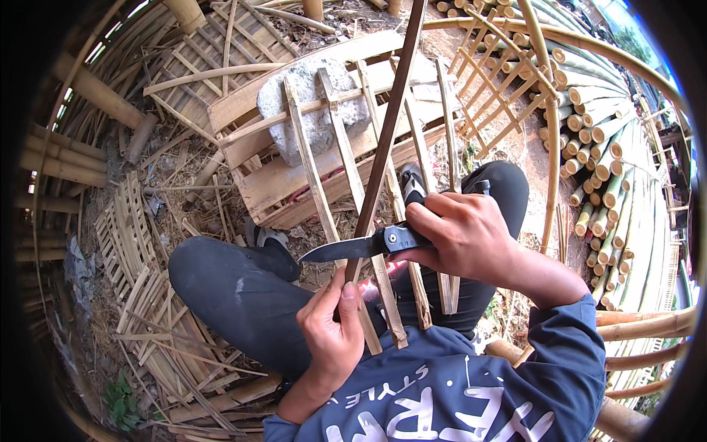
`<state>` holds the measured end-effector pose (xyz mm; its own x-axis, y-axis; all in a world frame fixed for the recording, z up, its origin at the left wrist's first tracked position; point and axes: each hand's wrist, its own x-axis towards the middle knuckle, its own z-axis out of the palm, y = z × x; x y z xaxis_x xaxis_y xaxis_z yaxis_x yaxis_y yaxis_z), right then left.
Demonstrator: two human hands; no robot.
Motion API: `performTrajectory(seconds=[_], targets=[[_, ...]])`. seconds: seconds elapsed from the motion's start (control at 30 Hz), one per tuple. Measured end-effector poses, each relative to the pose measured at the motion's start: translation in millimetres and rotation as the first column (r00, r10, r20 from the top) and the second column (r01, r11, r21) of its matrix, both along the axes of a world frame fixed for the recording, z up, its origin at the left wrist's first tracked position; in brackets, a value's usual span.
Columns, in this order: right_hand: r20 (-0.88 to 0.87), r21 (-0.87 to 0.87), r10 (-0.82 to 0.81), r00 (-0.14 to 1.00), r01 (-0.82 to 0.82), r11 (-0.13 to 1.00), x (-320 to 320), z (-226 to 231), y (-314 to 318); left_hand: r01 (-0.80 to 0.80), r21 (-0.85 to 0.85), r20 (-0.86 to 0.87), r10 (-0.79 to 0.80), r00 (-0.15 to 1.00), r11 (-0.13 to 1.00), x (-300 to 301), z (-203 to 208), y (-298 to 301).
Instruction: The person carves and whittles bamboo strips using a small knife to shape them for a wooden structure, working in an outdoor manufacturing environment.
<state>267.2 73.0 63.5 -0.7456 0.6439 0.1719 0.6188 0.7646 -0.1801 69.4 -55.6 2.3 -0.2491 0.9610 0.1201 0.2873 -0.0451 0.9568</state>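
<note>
- Brown strip (pixel 382 147) held aslant, running from the left hand (pixel 331 328) up past the top of view; pinched near its lower end, thumb on top.
- Knife (pixel 387 239) lying across the strip, just above the left thumb, blade pointing left; whether biting in or only resting, cannot tell.
- Right hand (pixel 464 228) closed firmly round the handle, just right of the strip.
- Slat frame (pixel 312 173) behind the strip and to both sides of it, near ends over the legs (pixel 228 287).
- Left of the strip, stone (pixel 319 129) on boards (pixel 276 184); well to its right, stacked poles (pixel 600 140).
- Probably at the step of scraping or trimming the strip.
- Next, seemingly: calls for a steady pinch, an even blade angle, and strokes kept clear of the left thumb.
</note>
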Motion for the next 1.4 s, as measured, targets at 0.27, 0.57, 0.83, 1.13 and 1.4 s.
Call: performTrajectory(seconds=[0.27,0.57,0.83,1.13,1.4], targets=[[-0.028,0.209,-0.344,0.938,0.342,0.916,24,11,53,0.067,-0.092,0.018,-0.065,0.998,0.994,-1,0,-17],[-0.033,-0.058,-0.121,0.992,0.119,0.991,19,13,19,0.083,-0.040,-0.057,-0.085,0.995,0.996,3,3,-10],[-0.013,0.053,-0.119,0.993,0.120,0.991,21,17,30,0.113,-0.015,-0.044,-0.114,0.993,0.993,-6,7,-11],[-0.097,0.287,-0.410,0.907,0.420,0.861,80,29,100,0.157,-0.119,-0.106,-0.170,0.980,0.980,-13,3,-36],[-0.131,0.091,-0.465,0.875,0.478,0.874,88,32,84,0.234,-0.095,-0.055,-0.240,0.969,0.968,-10,2,-33]])
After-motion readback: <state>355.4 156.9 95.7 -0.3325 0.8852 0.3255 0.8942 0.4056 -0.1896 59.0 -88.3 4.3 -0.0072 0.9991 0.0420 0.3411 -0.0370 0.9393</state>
